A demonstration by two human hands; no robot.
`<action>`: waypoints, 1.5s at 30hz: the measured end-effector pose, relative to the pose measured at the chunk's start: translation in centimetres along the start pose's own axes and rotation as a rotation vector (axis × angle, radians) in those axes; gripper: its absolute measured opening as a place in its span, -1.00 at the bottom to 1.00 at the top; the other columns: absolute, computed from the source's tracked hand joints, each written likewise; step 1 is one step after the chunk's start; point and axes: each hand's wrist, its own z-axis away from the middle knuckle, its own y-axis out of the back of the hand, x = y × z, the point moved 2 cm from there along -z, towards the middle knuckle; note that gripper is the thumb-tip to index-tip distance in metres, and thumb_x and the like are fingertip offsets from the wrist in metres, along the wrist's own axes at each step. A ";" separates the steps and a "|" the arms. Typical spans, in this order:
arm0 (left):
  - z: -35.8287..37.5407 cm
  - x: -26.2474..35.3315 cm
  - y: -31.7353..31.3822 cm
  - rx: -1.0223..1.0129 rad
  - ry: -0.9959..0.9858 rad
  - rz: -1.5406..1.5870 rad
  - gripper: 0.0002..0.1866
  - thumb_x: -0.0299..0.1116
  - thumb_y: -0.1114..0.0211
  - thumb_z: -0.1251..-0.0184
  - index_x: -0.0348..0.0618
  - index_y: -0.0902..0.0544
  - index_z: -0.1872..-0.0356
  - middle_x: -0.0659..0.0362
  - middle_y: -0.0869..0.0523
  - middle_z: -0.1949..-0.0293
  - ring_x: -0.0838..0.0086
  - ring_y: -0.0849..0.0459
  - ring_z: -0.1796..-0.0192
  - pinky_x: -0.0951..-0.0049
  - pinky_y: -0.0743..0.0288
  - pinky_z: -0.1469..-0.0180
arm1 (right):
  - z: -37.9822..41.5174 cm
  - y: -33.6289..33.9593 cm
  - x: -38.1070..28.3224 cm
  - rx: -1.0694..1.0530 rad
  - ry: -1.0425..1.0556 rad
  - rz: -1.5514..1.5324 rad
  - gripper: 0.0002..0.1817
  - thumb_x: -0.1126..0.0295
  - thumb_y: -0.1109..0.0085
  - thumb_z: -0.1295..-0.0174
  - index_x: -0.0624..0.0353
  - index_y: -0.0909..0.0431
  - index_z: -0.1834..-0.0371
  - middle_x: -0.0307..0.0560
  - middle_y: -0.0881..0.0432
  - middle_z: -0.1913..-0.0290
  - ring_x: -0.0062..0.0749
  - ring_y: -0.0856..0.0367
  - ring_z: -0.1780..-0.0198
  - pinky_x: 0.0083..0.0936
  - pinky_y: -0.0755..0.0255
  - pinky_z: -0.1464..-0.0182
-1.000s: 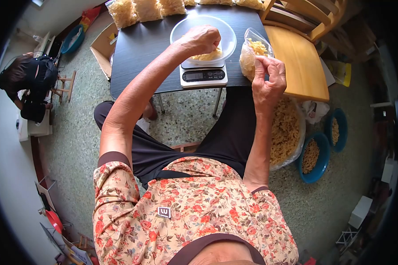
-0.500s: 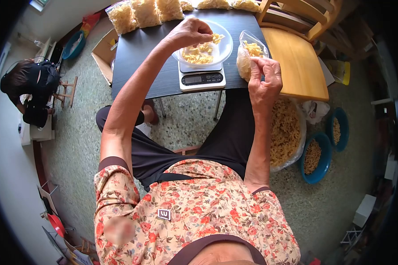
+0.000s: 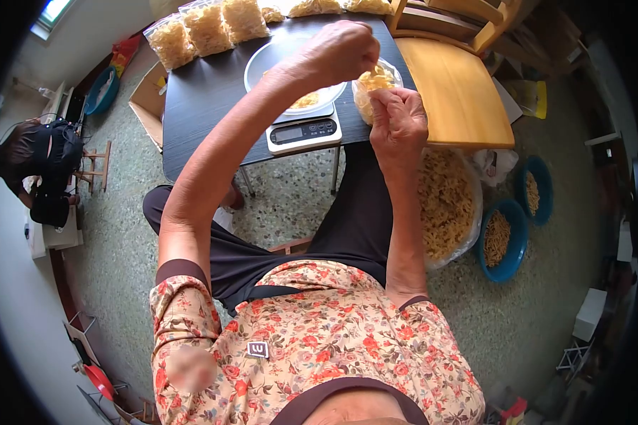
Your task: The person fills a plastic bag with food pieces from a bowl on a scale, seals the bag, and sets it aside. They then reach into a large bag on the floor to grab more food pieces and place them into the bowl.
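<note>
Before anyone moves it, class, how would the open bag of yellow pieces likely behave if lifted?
The open bag would probably sag and change shape, as its clear film looks thin. It may feel light for its size: the yellow pieces look small and loosely heaped. Tipping could spill some through the open top.

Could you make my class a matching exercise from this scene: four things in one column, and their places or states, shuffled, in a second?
Column 1
1. Scale
2. Wooden chair
3. Right hand
4. Filled bags

Column 2
A. Pinching the edge of the open bag
B. Lined up along the far side of the table
C. Under the plastic bowl
D. Standing to the right of the table

Right pairs: 1-C, 2-D, 3-A, 4-B
</note>
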 end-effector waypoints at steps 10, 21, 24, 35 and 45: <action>0.7 2.2 -0.7 -0.049 0.013 0.072 -0.80 -0.53 -0.34 -0.13 -0.06 -0.80 0.24 0.06 -0.77 0.36 0.13 -0.74 0.21 0.15 -0.59 0.13 | 0.2 0.8 0.5 0.034 -0.002 -0.001 -0.90 0.53 -0.38 -0.22 0.17 -0.75 0.21 -0.10 -0.64 0.22 -0.25 -0.69 0.25 -0.36 -0.63 0.17; 0.6 -0.2 1.5 -0.074 -0.068 0.358 -0.83 -0.45 -0.36 -0.35 -0.08 -0.81 0.10 0.13 -0.84 0.24 0.41 -0.80 0.21 0.38 -0.67 0.09 | 0.3 0.9 0.6 0.064 -0.010 0.020 -0.90 0.53 -0.38 -0.24 0.21 -0.75 0.20 -0.05 -0.65 0.23 -0.21 -0.69 0.14 -0.34 -0.61 0.07; 1.8 -2.7 3.9 0.136 -0.012 0.461 -0.90 -0.45 -0.41 -0.12 -0.21 -0.78 0.35 0.15 -0.79 0.42 0.48 -0.74 0.32 0.42 -0.60 0.22 | 0.3 1.0 0.4 0.056 -0.002 0.008 -0.91 0.54 -0.38 -0.24 0.22 -0.75 0.21 -0.05 -0.66 0.23 -0.21 -0.68 0.13 -0.34 -0.61 0.05; 7.4 -7.6 0.5 -0.305 0.434 -0.372 -0.73 -0.44 -0.49 0.01 -0.12 -0.75 0.21 0.03 -0.78 0.25 0.11 -0.76 0.09 0.17 -0.64 0.06 | 0.6 0.6 0.1 0.014 -0.021 0.020 -0.90 0.56 -0.39 -0.22 0.23 -0.75 0.21 -0.06 -0.65 0.22 -0.23 -0.68 0.13 -0.33 -0.61 0.03; 7.3 -7.3 -1.7 -0.364 0.471 -0.361 -0.80 -0.50 -0.36 -0.11 -0.12 -0.75 0.20 0.03 -0.78 0.19 0.11 -0.76 0.07 0.17 -0.64 0.05 | 0.4 0.8 -0.1 -0.007 -0.029 0.030 -0.89 0.58 -0.39 -0.22 0.25 -0.74 0.20 -0.05 -0.66 0.21 -0.23 -0.68 0.13 -0.34 -0.60 0.04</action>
